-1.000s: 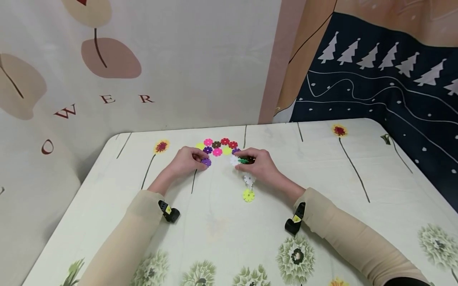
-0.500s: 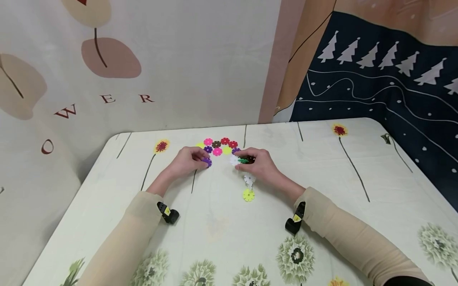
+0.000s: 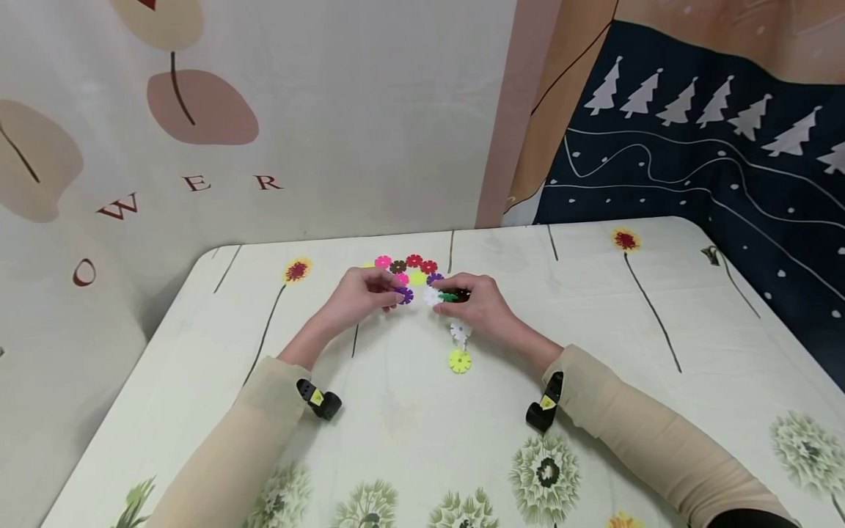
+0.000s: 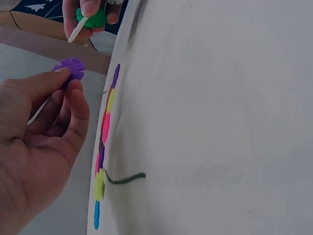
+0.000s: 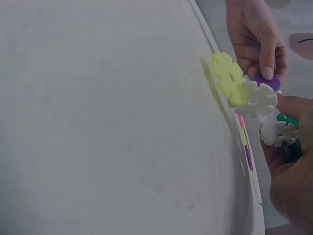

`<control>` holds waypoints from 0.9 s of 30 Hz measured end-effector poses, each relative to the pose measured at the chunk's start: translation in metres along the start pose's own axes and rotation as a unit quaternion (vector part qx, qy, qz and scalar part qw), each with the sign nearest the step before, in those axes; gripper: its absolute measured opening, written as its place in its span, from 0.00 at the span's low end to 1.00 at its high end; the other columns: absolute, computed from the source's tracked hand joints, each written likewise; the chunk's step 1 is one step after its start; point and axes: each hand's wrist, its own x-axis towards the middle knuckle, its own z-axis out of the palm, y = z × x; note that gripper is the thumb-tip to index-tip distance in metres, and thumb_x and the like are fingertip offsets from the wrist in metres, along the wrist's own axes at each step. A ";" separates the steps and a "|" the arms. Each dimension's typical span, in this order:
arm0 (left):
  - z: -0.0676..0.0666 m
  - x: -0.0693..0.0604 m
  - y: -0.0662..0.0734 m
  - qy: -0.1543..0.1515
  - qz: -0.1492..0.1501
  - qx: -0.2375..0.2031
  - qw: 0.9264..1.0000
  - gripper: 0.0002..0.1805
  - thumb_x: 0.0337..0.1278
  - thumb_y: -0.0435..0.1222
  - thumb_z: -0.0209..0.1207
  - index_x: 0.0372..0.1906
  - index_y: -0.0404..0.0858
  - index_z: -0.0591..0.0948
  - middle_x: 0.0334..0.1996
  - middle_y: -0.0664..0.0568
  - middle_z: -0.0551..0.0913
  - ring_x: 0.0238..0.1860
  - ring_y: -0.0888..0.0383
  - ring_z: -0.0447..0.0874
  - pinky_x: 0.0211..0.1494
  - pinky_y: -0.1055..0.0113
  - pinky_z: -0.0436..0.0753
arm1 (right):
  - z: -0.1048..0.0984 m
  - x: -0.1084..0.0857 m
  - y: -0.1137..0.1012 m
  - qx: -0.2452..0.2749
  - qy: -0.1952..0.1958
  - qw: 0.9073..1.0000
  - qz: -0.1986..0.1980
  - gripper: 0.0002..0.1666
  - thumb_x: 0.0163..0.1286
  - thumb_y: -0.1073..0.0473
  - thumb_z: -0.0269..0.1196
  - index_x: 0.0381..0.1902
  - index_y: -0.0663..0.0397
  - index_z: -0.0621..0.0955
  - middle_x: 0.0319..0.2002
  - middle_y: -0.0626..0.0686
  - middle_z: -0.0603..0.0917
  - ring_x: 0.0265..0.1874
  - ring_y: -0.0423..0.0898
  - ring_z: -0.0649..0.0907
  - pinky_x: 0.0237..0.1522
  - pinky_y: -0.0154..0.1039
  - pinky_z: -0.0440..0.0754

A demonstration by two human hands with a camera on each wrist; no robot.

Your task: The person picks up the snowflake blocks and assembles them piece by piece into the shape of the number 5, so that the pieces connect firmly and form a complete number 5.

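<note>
My left hand (image 3: 359, 297) pinches a purple snowflake disc (image 4: 72, 67) between thumb and fingers, raised above the table. Opposite it, my right hand (image 3: 483, 302) grips a joined cluster of snowflake discs. In that cluster are white discs (image 5: 258, 100), a green disc (image 4: 95, 18), a dark disc partly hidden by the fingers, and yellow discs (image 5: 227, 73) at the near end. The purple disc is close to the cluster's white disc (image 3: 432, 296); a gap separates them in the head view. Behind the hands lies a group of flat discs, with pink (image 3: 383, 261) and red (image 3: 414, 260) ones.
A white cloth with printed flowers covers the table (image 3: 396, 411). In the left wrist view a blue disc (image 4: 97, 215) lies at the end of the row. A patterned curtain (image 3: 370, 147) hangs behind the table. Each sleeve carries a small black camera (image 3: 320, 400).
My left hand has moved right with the purple disc, towards the cluster, and now covers part of the discs behind it. The right hand stays about where it was.
</note>
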 end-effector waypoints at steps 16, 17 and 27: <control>0.011 0.002 0.004 -0.016 0.031 -0.029 0.999 0.08 0.63 0.31 0.69 0.46 0.36 0.89 0.41 0.47 0.89 0.40 0.45 0.86 0.46 0.57 0.87 | 0.000 0.000 0.000 -0.007 -0.009 1.000 0.013 0.24 0.61 0.61 0.77 0.56 0.52 0.87 0.55 0.53 0.87 0.59 0.52 0.80 0.61 0.47 0.79; 0.012 0.001 0.005 -0.015 0.033 -0.027 0.999 0.08 0.63 0.31 0.69 0.45 0.37 0.89 0.41 0.47 0.89 0.40 0.46 0.86 0.46 0.56 0.86 | 0.000 0.000 0.000 -0.009 -0.010 1.000 0.014 0.24 0.61 0.61 0.77 0.57 0.52 0.87 0.55 0.53 0.86 0.60 0.52 0.80 0.61 0.47 0.79; 0.016 0.001 0.007 0.004 0.070 -0.012 0.997 0.06 0.62 0.28 0.68 0.43 0.34 0.90 0.38 0.47 0.89 0.36 0.49 0.86 0.44 0.56 0.87 | -0.001 0.000 -0.002 -0.004 -0.013 1.000 0.003 0.25 0.60 0.62 0.78 0.56 0.56 0.87 0.54 0.55 0.87 0.57 0.52 0.83 0.59 0.46 0.81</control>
